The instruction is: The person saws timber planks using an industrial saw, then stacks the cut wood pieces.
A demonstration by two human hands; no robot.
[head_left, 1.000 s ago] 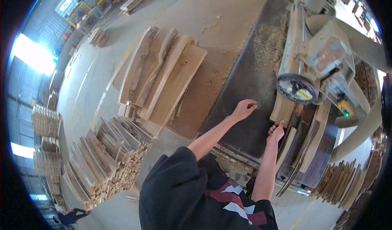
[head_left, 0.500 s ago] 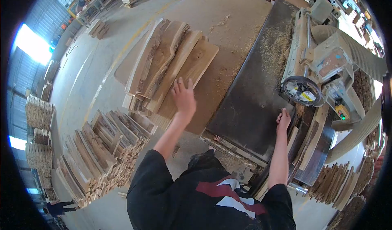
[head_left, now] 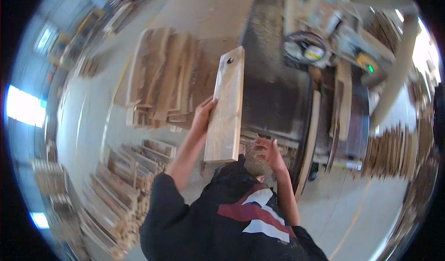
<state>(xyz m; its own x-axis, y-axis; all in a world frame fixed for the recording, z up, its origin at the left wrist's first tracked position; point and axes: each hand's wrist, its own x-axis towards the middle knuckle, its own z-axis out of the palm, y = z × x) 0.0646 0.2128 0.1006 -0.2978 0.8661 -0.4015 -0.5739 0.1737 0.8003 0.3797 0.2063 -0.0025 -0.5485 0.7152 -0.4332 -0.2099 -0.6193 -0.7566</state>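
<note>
A pale wooden board (head_left: 226, 110) with a dark knot near its far end is held up in front of my body, above the near left corner of the dark machine table (head_left: 273, 94). My left hand (head_left: 204, 114) grips the board's left edge. To the right of the board's near end, my right hand (head_left: 270, 153) is open with fingers apart, touching nothing. Several rough-edged boards (head_left: 162, 75) lie stacked left of the board in my hand.
Right of the table's far part stands a machine with a black handwheel (head_left: 306, 51) and a thick hose (head_left: 396, 71). Piled lumber (head_left: 116, 187) lies at the lower left. More upright boards (head_left: 391, 152) stand at the right.
My left hand has taken hold of a board and lifted it from the stack. My right hand has come off the machine table toward my body and opened. The view has turned.
</note>
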